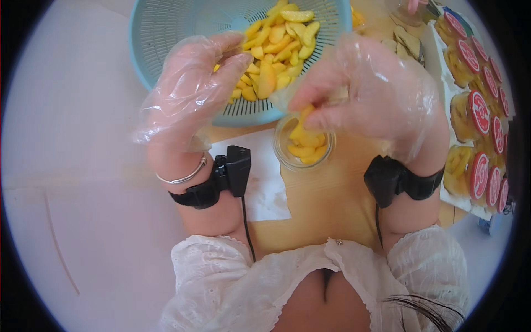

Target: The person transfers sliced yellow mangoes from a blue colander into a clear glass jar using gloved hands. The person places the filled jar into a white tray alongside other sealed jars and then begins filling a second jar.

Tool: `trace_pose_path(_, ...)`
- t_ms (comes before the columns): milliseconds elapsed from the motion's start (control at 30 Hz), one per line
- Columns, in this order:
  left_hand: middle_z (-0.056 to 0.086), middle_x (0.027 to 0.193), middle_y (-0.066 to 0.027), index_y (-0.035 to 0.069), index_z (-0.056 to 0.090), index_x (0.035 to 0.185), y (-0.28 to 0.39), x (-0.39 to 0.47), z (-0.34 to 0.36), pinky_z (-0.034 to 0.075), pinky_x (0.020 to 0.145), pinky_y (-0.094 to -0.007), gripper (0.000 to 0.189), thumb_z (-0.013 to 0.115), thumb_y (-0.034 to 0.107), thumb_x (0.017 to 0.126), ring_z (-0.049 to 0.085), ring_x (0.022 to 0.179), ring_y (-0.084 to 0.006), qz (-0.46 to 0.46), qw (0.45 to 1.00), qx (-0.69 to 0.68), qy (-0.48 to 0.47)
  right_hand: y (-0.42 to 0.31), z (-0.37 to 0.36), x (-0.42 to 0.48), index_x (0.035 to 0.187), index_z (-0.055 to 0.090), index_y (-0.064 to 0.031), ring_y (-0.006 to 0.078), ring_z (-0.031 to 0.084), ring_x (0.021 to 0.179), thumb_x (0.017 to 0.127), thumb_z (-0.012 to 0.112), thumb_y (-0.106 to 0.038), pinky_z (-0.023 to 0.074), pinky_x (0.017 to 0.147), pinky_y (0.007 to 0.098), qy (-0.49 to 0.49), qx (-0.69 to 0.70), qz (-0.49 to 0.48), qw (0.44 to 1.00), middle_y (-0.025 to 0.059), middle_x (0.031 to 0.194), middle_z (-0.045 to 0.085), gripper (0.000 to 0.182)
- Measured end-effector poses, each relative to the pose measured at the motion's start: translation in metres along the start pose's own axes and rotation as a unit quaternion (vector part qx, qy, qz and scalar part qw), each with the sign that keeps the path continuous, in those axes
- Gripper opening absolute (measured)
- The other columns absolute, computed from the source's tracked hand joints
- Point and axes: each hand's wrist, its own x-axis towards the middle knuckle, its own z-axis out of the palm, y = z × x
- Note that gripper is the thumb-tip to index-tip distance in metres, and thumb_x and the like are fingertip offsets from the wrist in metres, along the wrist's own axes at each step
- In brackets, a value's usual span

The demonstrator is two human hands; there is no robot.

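Note:
My right hand (369,89), in a clear plastic glove, pinches a yellow fruit slice (306,113) between thumb and fingers. The slice is over the mouth of a clear glass jar (278,151). Several yellow fruit slices (309,150), apparently peach, lie inside that jar. My left hand (193,79), gloved the same way, hovers over the near left part of a light blue plastic colander (166,25). Its fingertips are beside a heap of fruit slices (267,76). A bit of yellow shows between its fingers, but whether it grips a slice is unclear.
Filled jars (458,170) with red-and-white lids lie in rows on a white tray (447,198) at the right. White paper (265,182) lies on the wooden table (327,203) beside the glass jar. A pink-handled clear container (408,12) stands at the far right.

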Motion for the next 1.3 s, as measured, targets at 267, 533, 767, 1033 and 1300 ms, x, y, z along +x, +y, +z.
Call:
trace_pose_path(267, 0.072, 0.114, -0.0189, -0.008, 0.067, 0.123, 0.035, -0.015, -0.034, 0.052, 0.098, -0.0348, 0.036, 0.064, 0.017, 0.097, 0.068, 0.100, -0.0241, 0.032, 0.903, -0.159, 0.398, 0.007, 0.011, 0.001, 0.089, 0.076, -0.0022, 0.0278, 0.070, 0.075, 0.072, 0.079, -0.009, 0.0546, 0.068, 0.0349, -0.023, -0.062, -0.087, 0.994, 0.0133, 0.081, 0.073, 0.018)
trace_pose_path(533, 0.070, 0.095, -0.0157, -0.010, 0.067, 0.115, -0.002, -0.102, -0.117, 0.053, 0.094, -0.0381, 0.029, 0.058, 0.011, 0.096, 0.067, 0.090, -0.0243, 0.367, 0.753, -0.310, 0.450, -0.019, 0.010, -0.001, 0.084, 0.077, -0.0034, 0.0261, 0.069, 0.077, 0.070, 0.080, -0.009, 0.0539, 0.067, 0.0350, -0.059, -0.081, 0.031, 0.994, 0.0122, 0.084, 0.072, 0.015)
trace_pose_path(767, 0.068, 0.089, -0.0133, -0.009, 0.067, 0.113, 0.005, -0.158, -0.160, 0.053, 0.092, -0.0388, 0.028, 0.056, 0.011, 0.097, 0.065, 0.085, -0.0236, 0.395, 0.746, -0.389, 0.368, -0.014, 0.020, -0.006, 0.086, 0.072, -0.0017, 0.0261, 0.067, 0.078, 0.073, 0.074, -0.009, 0.0517, 0.068, 0.0360, -0.038, -0.077, 0.026, 0.996, 0.0139, 0.083, 0.069, 0.016)
trace_pose_path(1033, 0.066, 0.083, -0.0107, -0.009, 0.068, 0.110, 0.004, -0.154, -0.149, 0.052, 0.089, -0.0395, 0.027, 0.054, 0.011, 0.098, 0.063, 0.079, -0.0227, 0.320, 0.749, -0.463, 0.349, 0.016, 0.021, 0.015, 0.096, 0.074, -0.0020, 0.0235, 0.069, 0.083, 0.075, 0.076, -0.009, 0.0537, 0.075, 0.0346, 0.093, 0.020, 0.013, 0.995, 0.0125, 0.089, 0.071, 0.022)
trace_pose_path(1300, 0.071, 0.090, -0.0118, -0.003, 0.072, 0.108, -0.001, -0.038, -0.001, 0.053, 0.083, -0.0350, 0.024, 0.065, 0.016, 0.095, 0.065, 0.086, -0.0211, -0.083, 0.902, -0.311, 0.286, 0.042, 0.010, 0.026, 0.106, 0.073, -0.0014, 0.0290, 0.070, 0.091, 0.081, 0.072, -0.008, 0.0548, 0.081, 0.0367, 0.112, -0.128, 0.027, 0.985, 0.0168, 0.094, 0.073, 0.026)
